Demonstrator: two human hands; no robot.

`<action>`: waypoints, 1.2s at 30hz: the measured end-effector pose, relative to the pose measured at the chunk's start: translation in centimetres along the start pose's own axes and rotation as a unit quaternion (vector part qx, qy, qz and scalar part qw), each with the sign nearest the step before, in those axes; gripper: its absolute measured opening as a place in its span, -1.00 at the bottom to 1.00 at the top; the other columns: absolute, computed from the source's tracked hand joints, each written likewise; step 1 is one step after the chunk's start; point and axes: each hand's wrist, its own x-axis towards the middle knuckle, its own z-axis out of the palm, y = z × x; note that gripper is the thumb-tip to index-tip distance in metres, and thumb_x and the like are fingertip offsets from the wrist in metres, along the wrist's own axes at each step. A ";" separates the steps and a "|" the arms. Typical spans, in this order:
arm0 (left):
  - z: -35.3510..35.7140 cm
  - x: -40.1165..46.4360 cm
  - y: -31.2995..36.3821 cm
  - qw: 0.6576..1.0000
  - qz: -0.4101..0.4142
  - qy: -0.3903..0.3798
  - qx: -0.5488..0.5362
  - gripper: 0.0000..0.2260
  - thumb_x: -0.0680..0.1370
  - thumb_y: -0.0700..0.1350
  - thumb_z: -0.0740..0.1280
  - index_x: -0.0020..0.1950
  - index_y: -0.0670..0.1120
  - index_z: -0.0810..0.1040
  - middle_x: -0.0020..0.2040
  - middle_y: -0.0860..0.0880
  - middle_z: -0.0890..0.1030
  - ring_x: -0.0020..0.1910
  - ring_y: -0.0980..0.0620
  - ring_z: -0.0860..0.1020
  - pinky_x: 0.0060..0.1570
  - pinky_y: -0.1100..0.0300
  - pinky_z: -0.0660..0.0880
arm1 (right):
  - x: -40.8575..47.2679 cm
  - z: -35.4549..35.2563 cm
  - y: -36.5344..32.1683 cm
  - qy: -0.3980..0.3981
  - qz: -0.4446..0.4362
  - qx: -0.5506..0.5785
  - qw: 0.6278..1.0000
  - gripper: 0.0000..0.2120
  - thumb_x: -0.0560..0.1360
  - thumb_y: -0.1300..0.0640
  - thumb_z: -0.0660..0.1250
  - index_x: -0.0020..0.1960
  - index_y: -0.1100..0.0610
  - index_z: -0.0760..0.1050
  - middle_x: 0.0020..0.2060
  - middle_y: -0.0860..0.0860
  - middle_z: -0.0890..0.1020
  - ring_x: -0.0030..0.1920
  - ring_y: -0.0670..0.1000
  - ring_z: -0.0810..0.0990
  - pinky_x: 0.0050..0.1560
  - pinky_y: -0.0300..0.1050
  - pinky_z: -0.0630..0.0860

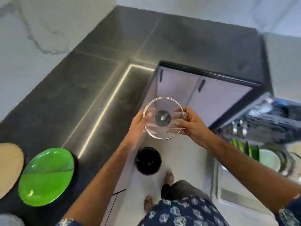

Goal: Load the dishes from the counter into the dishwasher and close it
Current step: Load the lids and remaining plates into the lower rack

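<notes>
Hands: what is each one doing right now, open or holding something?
Left hand: blurred, at the left rim of the glass lid; its grip cannot be told.
Right hand: fingers curled on the lid's right rim, holding it.

Dark grey countertop (68, 98) runs in an L shape w/ a bright light strip (104, 110) along the inner edge. White marble-look wall (35, 30) behind it, grey veining. Pale cabinet doors (202, 93) w/ two short black handles under the far counter run. Round black bin (147, 160) on the light floor (179, 154), near bare feet. Blue patterned garment (177, 212) at bottom edge. Tan round board (8, 167) at left edge of counter.
</notes>
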 end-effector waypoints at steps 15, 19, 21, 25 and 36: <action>31.8 8.9 -6.1 0.896 -0.060 -0.391 0.202 -0.81 0.51 -0.44 0.38 0.00 -0.21 0.47 -0.26 -0.08 0.67 -0.39 -0.12 0.68 -0.47 0.05 0.62 | -17.7 -24.1 0.3 0.218 0.050 -0.014 0.975 -0.71 0.59 0.11 0.35 0.30 0.11 0.50 -0.04 0.21 0.71 -0.09 0.31 0.68 -0.09 0.13 0.66; 41.4 12.0 -9.5 0.849 -0.064 -0.449 0.271 -0.83 0.52 -0.37 0.41 -0.07 -0.13 0.52 -0.32 -0.02 0.66 -0.41 -0.05 0.67 -0.47 0.14 0.60 | -20.1 -32.5 2.0 0.214 0.117 0.033 0.969 -0.64 0.63 0.11 0.25 0.43 0.05 0.39 0.16 0.30 0.62 0.01 0.35 0.67 0.04 0.28 0.62; 45.7 13.2 -11.2 0.840 -0.075 -0.451 0.291 -0.81 0.53 -0.37 0.40 -0.08 -0.09 0.52 -0.29 0.02 0.66 -0.40 0.03 0.65 -0.43 0.18 0.60 | -20.5 -36.6 3.0 0.218 0.112 0.095 0.965 -0.58 0.62 0.17 0.25 0.46 0.00 0.34 0.34 0.19 0.51 0.12 0.33 0.63 0.03 0.28 0.63; 52.2 16.2 -14.3 0.826 -0.105 -0.460 0.309 -0.78 0.55 -0.41 0.34 0.05 -0.10 0.50 -0.08 0.01 0.61 -0.19 0.24 0.59 -0.19 0.32 0.55 | -20.2 -43.0 5.1 0.230 0.096 0.173 0.953 -0.52 0.57 0.15 0.36 0.43 -0.14 0.36 0.43 0.02 0.40 0.37 0.19 0.44 0.13 0.29 0.59; 64.3 27.6 -28.4 0.811 -0.079 -0.437 0.381 -0.67 0.58 -0.37 0.28 0.21 0.00 0.45 0.24 0.01 0.53 0.24 0.06 0.52 0.31 0.15 0.41 | -11.5 -59.3 12.7 0.425 0.131 0.087 0.892 -0.67 0.55 0.30 0.23 0.28 0.08 0.45 0.01 0.24 0.67 -0.11 0.19 0.73 -0.10 0.20 0.67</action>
